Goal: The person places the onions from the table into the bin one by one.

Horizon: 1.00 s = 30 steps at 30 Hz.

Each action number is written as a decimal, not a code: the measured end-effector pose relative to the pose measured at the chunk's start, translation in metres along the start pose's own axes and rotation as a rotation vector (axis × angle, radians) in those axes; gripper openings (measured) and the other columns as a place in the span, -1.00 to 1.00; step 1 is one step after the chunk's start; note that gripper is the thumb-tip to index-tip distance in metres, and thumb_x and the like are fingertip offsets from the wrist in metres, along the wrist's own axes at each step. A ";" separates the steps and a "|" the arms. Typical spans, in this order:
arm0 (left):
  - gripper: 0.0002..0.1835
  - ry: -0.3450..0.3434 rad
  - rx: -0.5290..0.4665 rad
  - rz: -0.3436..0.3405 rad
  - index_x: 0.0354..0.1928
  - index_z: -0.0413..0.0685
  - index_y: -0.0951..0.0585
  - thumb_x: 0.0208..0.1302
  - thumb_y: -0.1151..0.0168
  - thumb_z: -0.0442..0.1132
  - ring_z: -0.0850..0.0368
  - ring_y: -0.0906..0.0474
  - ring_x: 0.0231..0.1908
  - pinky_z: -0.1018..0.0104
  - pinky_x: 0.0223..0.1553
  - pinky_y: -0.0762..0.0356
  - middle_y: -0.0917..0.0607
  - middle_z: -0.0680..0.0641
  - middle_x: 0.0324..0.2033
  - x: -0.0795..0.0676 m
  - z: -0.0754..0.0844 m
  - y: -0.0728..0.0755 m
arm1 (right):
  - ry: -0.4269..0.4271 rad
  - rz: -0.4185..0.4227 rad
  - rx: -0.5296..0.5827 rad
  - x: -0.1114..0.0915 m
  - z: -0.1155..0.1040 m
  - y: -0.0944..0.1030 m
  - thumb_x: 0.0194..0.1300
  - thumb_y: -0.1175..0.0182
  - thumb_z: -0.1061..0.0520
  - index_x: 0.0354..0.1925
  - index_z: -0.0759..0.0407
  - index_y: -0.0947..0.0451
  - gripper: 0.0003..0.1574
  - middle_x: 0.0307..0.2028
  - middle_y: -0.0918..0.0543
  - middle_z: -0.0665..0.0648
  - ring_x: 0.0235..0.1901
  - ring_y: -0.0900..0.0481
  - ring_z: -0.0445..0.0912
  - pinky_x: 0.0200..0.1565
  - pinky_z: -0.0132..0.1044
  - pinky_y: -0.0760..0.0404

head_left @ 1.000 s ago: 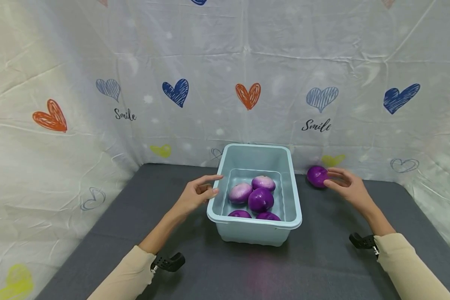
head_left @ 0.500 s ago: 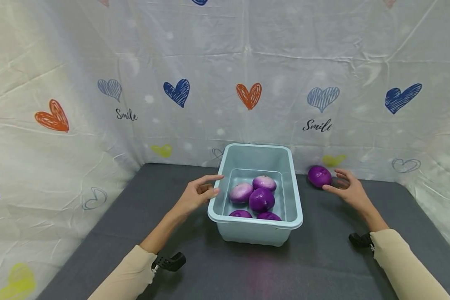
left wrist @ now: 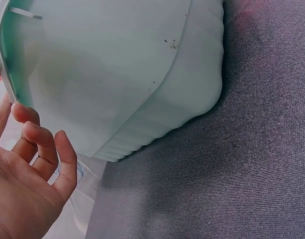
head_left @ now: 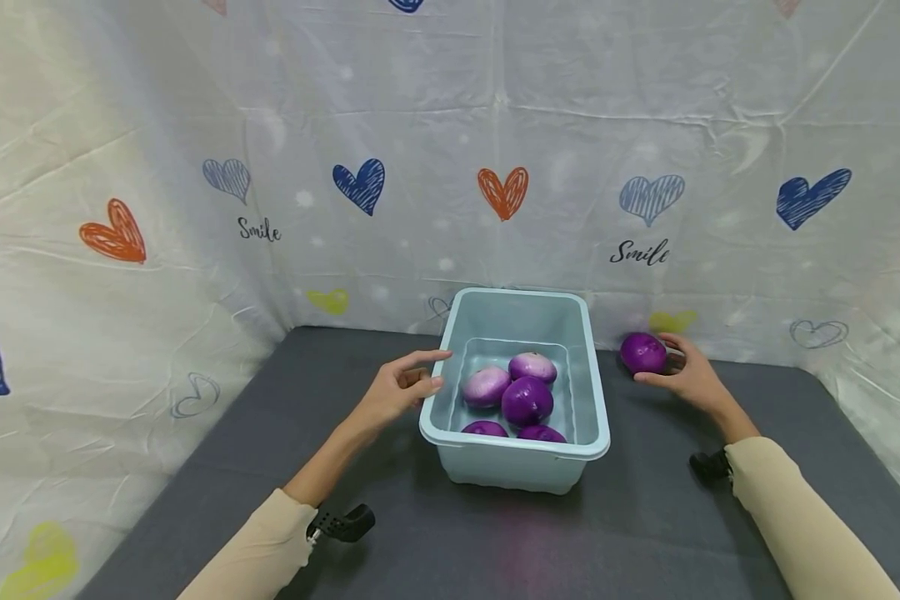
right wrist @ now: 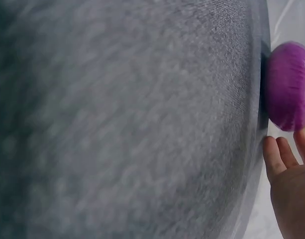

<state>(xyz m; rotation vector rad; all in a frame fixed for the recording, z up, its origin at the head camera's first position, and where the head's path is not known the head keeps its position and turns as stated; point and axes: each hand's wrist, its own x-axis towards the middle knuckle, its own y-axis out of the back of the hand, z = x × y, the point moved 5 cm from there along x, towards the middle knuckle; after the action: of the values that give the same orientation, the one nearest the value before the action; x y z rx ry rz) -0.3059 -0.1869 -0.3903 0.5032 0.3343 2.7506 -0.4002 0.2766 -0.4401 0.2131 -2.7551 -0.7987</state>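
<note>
A light blue plastic basin (head_left: 596, 392) stands on the table with several purple onions (head_left: 527, 401) inside. At its left rim is my left hand (head_left: 393, 392). The index fingertip overlaps the rim and the thumb tip lies right at it; in the left wrist view the other fingers (left wrist: 66, 159) are loosely bent beside the wall. To the right of the basin, one more purple onion (head_left: 642, 353) sits at the table's back edge. My right hand (head_left: 692, 377) is spread beside it, index finger behind and thumb in front. In the right wrist view, the fingertips (right wrist: 269, 144) are right at the onion's edge.
A dark grey cloth covers the table (head_left: 510, 550). White sheeting (head_left: 435, 125) printed with hearts hangs directly behind its back edge and along both sides. A black wrist strap (head_left: 345, 523) sits on each forearm.
My right hand drew slightly off the lone onion, its fingers spreading, then came back close around it. My left hand stays at the basin rim. The head view shifts slightly.
</note>
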 end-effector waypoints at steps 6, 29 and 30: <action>-0.53 -0.003 -0.006 0.000 0.37 -0.07 -0.54 0.46 -0.26 -0.26 -0.24 -0.27 -0.48 0.29 -0.42 -0.37 -0.38 -0.49 -0.50 0.000 0.000 -0.001 | 0.013 -0.014 -0.008 0.006 0.000 -0.004 0.23 -0.50 0.14 0.48 0.41 -0.14 0.06 0.37 -0.23 0.53 0.32 -0.25 0.45 0.18 0.30 -0.36; -0.54 -0.005 0.001 0.005 0.36 -0.14 -0.54 0.46 -0.25 -0.29 -0.09 -0.30 -0.51 0.25 -0.43 -0.36 -0.38 -0.46 -0.50 0.000 0.001 -0.001 | -0.011 0.044 0.032 -0.007 -0.003 0.008 0.29 -0.45 0.16 0.44 0.36 -0.28 -0.11 0.32 -0.30 0.59 0.23 -0.41 0.45 -0.04 -0.27 -0.55; -0.54 -0.006 0.004 0.004 0.36 -0.15 -0.53 0.46 -0.24 -0.30 -0.07 -0.30 -0.51 0.26 -0.43 -0.36 -0.38 -0.47 -0.50 0.000 0.001 0.000 | -0.020 0.043 0.041 -0.008 -0.004 0.009 0.30 -0.45 0.15 0.45 0.36 -0.27 -0.10 0.32 -0.29 0.58 0.23 -0.40 0.45 -0.09 -0.35 -0.53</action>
<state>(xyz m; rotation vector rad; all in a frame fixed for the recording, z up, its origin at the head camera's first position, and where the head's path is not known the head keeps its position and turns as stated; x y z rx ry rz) -0.3057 -0.1863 -0.3889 0.5139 0.3381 2.7520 -0.3916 0.2838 -0.4337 0.1547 -2.7868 -0.7373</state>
